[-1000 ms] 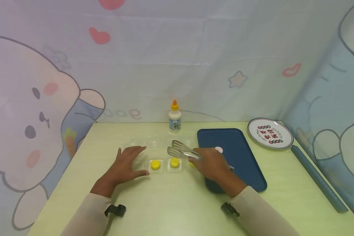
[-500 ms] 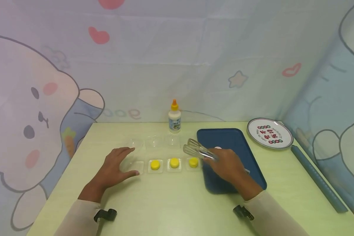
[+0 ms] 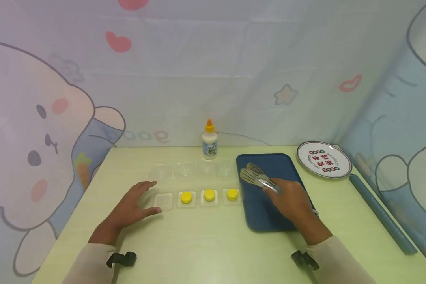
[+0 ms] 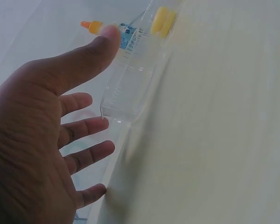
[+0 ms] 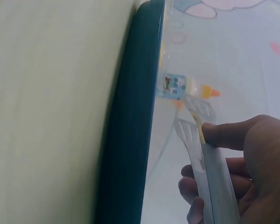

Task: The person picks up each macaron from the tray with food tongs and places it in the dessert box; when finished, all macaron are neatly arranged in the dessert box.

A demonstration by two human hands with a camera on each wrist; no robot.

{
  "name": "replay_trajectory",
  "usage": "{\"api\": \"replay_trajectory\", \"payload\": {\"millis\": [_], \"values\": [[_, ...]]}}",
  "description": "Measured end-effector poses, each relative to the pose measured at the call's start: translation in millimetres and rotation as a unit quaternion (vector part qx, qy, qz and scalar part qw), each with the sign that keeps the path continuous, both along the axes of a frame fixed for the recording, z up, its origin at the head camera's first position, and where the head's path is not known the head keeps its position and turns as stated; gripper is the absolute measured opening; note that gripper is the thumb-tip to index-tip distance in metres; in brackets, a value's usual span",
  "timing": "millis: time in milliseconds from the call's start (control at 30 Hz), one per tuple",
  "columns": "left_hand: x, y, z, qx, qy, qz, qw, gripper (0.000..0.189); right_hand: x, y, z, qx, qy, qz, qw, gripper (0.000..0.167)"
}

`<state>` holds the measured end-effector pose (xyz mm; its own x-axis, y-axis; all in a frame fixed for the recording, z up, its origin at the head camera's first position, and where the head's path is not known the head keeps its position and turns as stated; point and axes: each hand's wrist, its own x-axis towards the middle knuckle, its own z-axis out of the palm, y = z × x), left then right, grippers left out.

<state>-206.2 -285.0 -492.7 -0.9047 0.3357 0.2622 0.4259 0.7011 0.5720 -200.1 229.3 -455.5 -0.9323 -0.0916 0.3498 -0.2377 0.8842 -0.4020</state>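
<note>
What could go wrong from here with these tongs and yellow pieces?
The silver slotted metal tongs, if swung left, might knock the rightmost round yellow piece, which sits close beside the dark-blue rectangular tray. The left grip, spread beside the empty clear square plastic cup, could nudge it out of line.

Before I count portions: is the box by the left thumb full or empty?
Empty: the box shows only clear plastic; its neighbour holds a yellow piece.

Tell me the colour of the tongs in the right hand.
The tongs are silvery, with a metallic shine; the head view shows this best.
</note>
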Motion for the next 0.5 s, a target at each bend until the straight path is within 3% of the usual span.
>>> {"api": "replay_trajectory", "payload": {"millis": [267,500], "values": [[-1.7,-2.5,-7.6,0.013,-0.009,-0.020,0.9997,0.090,4.4,23.4,-4.2,0.008,-0.012,-0.039,0.9992,0.044],[-2.8,-5.5,-12.7,0.012,-0.015,-0.018,0.9996,0.089,6.0,32.4,-8.0,0.011,-0.023,-0.056,0.9981,0.046]]}}
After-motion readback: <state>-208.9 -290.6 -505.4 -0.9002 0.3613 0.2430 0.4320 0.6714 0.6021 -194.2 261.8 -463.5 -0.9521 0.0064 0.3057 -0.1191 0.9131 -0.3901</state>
